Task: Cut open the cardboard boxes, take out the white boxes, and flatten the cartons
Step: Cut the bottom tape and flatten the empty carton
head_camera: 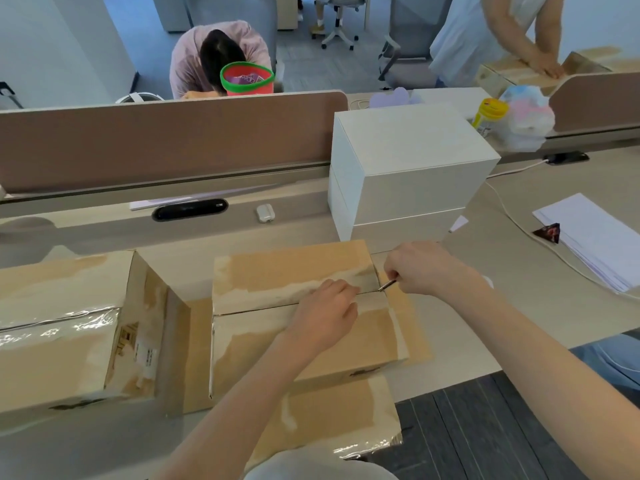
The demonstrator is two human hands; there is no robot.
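left carton: brown cardboard box [59,341] wrapped in glossy clear tape, on the pale desk [485,341] at far left, top flaps closed, white label on its right end face.
loose cardboard: flat brown sheet [195,344] standing between the left carton and the centre one, touching both.
cable port: black oval grommet [189,209] in the desk near the brown partition [166,140]; small white device [265,213] just right of it.
centre carton: brown taped cardboard box [277,282] in front of the person, top flaps closed, seam running left to right, near edge hanging over the desk front.
left hand: [325,317] rests on top of the centre carton, fingers bent, tips on the taped seam; can't tell whether they grip the flap edge.
tool: thin silvery blade [387,285], tip at the right end of the seam.
right hand: [419,268] fist curled round the blade, just beside the carton's far right corner.
white boxes: two plain white rectangular boxes [408,168] stacked, behind the centre carton, near but apart from it.
right side: white cable [512,216] across the desk, stack of white paper sheets [595,237] with a dark triangular packet [549,233] on its left edge.
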